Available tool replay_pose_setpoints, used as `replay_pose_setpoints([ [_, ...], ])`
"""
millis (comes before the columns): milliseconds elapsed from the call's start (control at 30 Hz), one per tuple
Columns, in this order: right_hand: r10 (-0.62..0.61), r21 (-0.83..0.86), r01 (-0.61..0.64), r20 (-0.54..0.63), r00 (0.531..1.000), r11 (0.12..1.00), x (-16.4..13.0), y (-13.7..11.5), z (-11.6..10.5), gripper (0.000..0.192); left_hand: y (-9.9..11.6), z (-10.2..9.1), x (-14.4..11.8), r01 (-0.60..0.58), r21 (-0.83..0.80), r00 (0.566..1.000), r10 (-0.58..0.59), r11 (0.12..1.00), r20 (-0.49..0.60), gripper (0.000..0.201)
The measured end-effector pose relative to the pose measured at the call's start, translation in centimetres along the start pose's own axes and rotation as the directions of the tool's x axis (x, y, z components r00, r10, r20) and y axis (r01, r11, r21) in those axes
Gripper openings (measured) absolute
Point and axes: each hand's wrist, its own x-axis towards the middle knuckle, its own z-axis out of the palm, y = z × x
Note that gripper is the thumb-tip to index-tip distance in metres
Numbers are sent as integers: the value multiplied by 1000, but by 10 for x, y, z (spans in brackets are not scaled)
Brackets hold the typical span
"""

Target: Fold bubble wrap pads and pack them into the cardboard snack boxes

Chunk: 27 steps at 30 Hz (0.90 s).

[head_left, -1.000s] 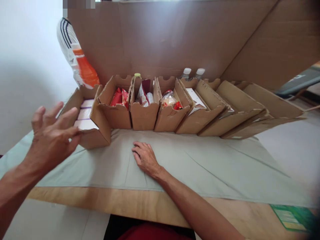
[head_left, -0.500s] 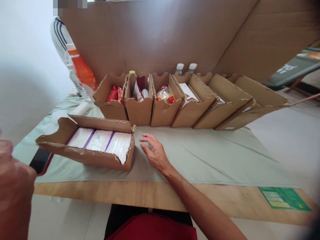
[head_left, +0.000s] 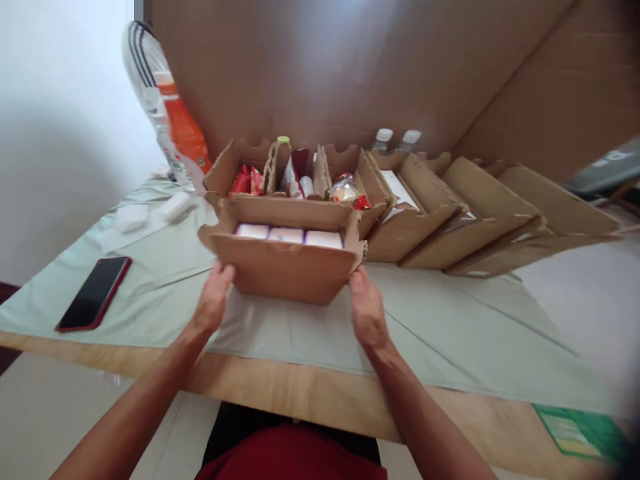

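Observation:
An open cardboard box [head_left: 290, 270] is gripped between my two hands, in front of the row of boxes. Three white packs with purple edges [head_left: 286, 235] lie side by side in it. My left hand [head_left: 214, 297] presses on its left end, and my right hand [head_left: 367, 303] holds the right end near the lower corner. The fingers of both hands are partly hidden behind the box. Behind it, the box with red packets [head_left: 245, 181] and two more filled boxes are partly covered.
Several cardboard bins [head_left: 430, 220] lean in a row before a tall cardboard panel [head_left: 320, 80]. A phone [head_left: 94, 293] lies at left on the cloth [head_left: 165, 300]. An orange bottle [head_left: 185, 127] and white bundles [head_left: 132, 217] are behind it. A green sheet [head_left: 580, 430] lies at front right.
The box with white packs has moved right and away from me, now between both hands. My left hand has come in from the far left, and my right hand has closed on the box.

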Motion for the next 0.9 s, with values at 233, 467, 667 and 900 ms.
replay_pose_setpoints([
  [233,251,-139,-253,-35,967,957,-33,43,-32,60,-7,-18,-35,126,214,965,-169,969,199,66],
  [467,259,-244,-266,-63,964,933,-30,50,-29,56,-6,-111,53,99,522,995,-99,847,-29,38],
  [667,181,-369,-214,-121,976,904,-27,55,-27,48,-40,-141,186,109,516,964,37,850,-265,50],
  [900,179,-335,-214,-132,975,918,-23,53,-27,45,-32,-151,182,241,142,907,-170,960,-386,42],
])
